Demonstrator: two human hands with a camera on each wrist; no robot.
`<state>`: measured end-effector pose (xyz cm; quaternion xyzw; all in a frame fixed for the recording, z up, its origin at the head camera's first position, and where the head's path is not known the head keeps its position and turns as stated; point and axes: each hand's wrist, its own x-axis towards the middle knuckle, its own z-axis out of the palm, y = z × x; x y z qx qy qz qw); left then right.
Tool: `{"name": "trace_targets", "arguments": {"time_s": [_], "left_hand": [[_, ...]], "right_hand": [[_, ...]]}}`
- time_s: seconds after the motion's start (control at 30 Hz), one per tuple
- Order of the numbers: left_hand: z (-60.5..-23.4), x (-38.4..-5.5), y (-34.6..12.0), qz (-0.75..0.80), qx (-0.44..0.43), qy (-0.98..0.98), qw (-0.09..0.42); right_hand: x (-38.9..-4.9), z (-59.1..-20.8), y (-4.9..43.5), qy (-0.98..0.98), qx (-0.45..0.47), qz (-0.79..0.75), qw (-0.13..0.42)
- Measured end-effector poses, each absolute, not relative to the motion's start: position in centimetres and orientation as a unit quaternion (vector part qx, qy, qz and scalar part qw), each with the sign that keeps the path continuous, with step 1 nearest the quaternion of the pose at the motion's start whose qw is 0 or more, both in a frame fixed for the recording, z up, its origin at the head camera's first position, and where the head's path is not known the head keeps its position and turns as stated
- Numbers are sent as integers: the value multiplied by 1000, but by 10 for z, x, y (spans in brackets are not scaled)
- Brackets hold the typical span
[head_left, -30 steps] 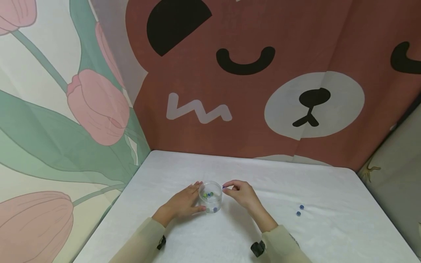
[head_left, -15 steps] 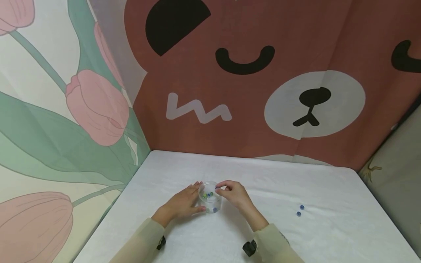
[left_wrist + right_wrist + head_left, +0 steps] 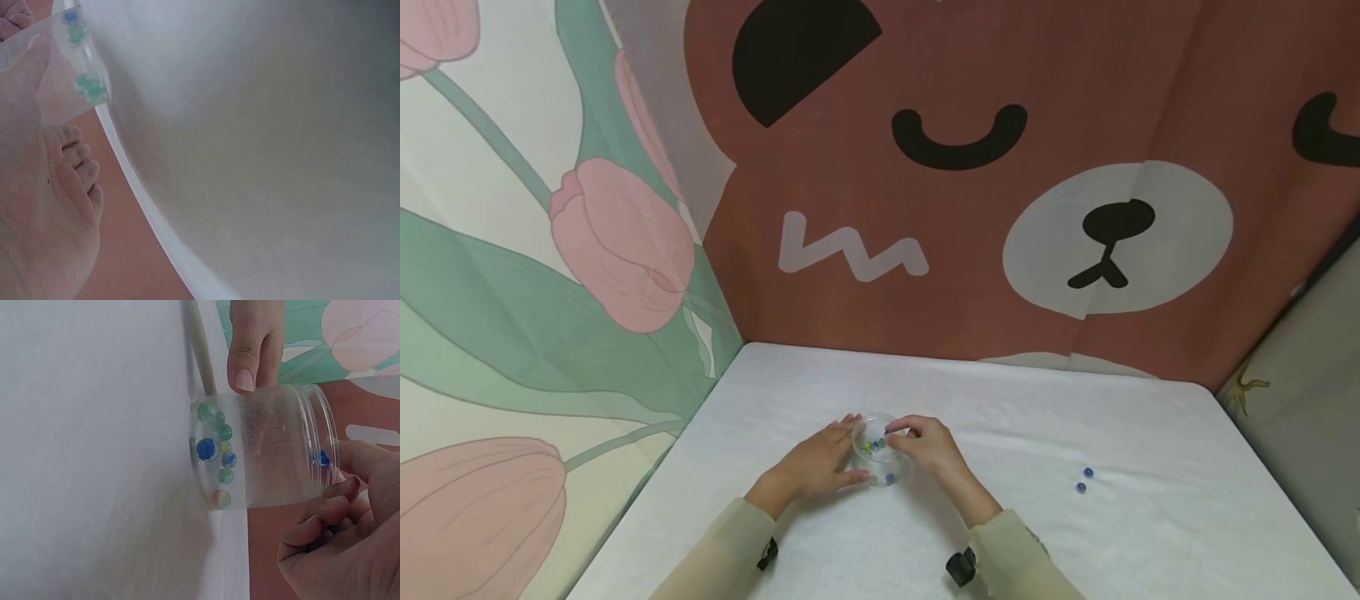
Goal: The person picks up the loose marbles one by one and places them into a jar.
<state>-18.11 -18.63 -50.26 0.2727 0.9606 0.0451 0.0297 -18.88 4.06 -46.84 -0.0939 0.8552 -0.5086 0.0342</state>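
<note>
A clear plastic jar (image 3: 878, 468) stands upright on the table, with several green and blue marbles (image 3: 223, 432) at its bottom. My left hand (image 3: 816, 462) holds the jar from the left, its thumb on the near side and its fingers along the far side. At the jar's mouth, my right hand (image 3: 928, 446) pinches a blue marble (image 3: 324, 457) between thumb and fingertips. That marble shows through the clear wall just inside the rim, above the other marbles.
Two blue marbles (image 3: 1085, 480) lie on the white-covered table (image 3: 1187, 500) to the right. Behind the table hangs a brown cloth (image 3: 955, 317) with a bear face, and a tulip-print cloth (image 3: 625, 250) hangs at the left.
My right hand has moved left, bringing the pinched blue marble from beside the jar to just inside its mouth. My left hand and the jar have stayed in place.
</note>
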Motion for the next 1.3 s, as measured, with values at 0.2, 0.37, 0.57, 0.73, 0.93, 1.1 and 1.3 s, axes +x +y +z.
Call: {"name": "trace_targets", "arguments": {"time_s": [0.2,0.37,0.57,0.73,0.93,1.1,1.3], "left_hand": [[-501,-180,-185,44,267,962,36],[-500,-179,-185,41,264,963,38],[-501,-180,-185,39,266,963,36],[-501,-180,-185,49,269,961,31],[-502,-180,-185,51,266,962,33],[-503,-181,-185,52,265,962,33],[-504,-181,-185,47,265,962,36]], "right_hand": [[-188,-468,41,861,-90,-498,52],[-187,-467,41,862,-93,-494,62],[-186,-465,43,861,-95,-497,61],[-184,-462,49,863,-84,-494,57],[-183,-459,63,864,-69,-496,45],[-183,-458,75,866,-58,-496,36],[-182,-459,86,867,-48,-495,32]]}}
